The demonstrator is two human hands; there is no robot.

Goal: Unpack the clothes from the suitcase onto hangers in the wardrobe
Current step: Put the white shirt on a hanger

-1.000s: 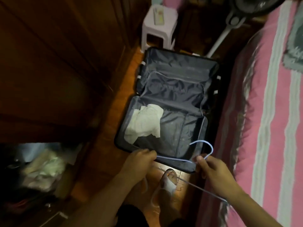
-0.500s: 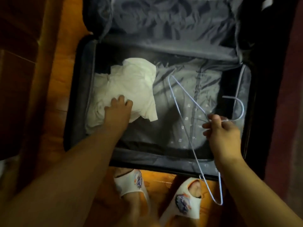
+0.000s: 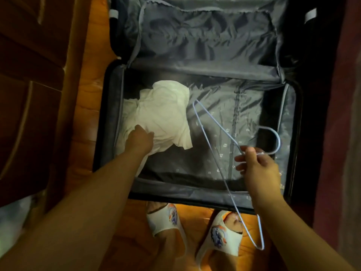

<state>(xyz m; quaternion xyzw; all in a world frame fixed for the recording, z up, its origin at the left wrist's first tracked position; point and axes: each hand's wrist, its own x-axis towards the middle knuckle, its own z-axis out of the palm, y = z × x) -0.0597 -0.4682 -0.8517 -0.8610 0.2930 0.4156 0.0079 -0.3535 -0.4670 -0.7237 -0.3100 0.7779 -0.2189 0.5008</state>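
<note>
A home bedroom: wooden wardrobe (image 3: 29, 94), open suitcase (image 3: 195, 55) on floor.

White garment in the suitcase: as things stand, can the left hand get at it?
Yes, it looks so. The left hand already lies on the near part of the white garment in the open suitcase, with nothing over it. The wire hanger, pinched by the right hand, is off to the side.

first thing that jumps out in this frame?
The white garment, crumpled in the left of the open suitcase, stands out against the dark lining, with the left hand gripping its near edge. To the right, the right hand pinches a pale blue wire hanger at its neck, hanging over the suitcase's near rim above white slippers.
</note>
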